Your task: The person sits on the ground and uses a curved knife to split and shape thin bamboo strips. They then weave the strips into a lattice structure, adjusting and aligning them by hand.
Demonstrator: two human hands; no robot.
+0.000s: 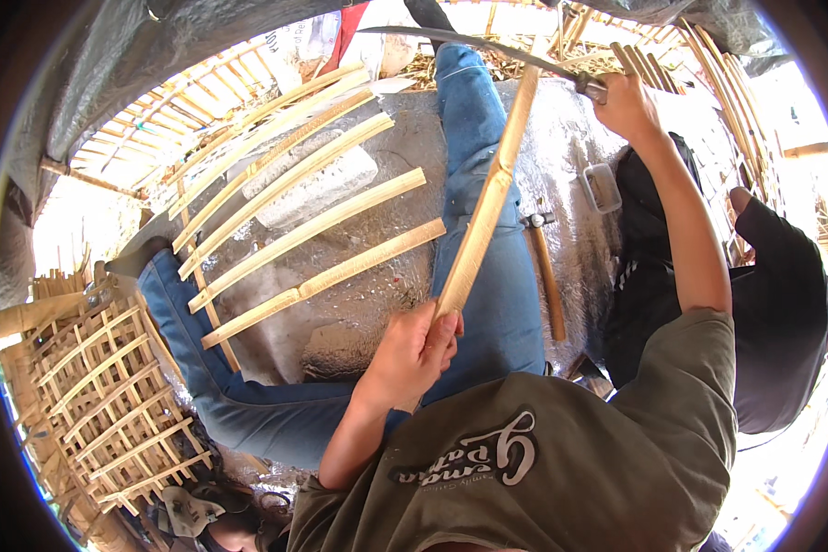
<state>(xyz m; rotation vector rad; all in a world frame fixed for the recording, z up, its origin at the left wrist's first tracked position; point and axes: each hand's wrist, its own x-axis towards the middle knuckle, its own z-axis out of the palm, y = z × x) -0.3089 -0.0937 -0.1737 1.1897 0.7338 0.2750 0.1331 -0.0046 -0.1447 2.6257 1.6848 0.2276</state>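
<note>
— How are the hands?
— The left hand (409, 354) clasps the near end of a long, pale-yellow bamboo strip (481, 216); the right hand (627, 106), farther forward, grips a long, curved, grey metal knife (465, 38).
— And the strip's feel?
— Probably light, stiff; that near end, away from the knife, seems safest.
— Right of the left hand?
— A wooden-handled metal hammer (548, 285).
</note>
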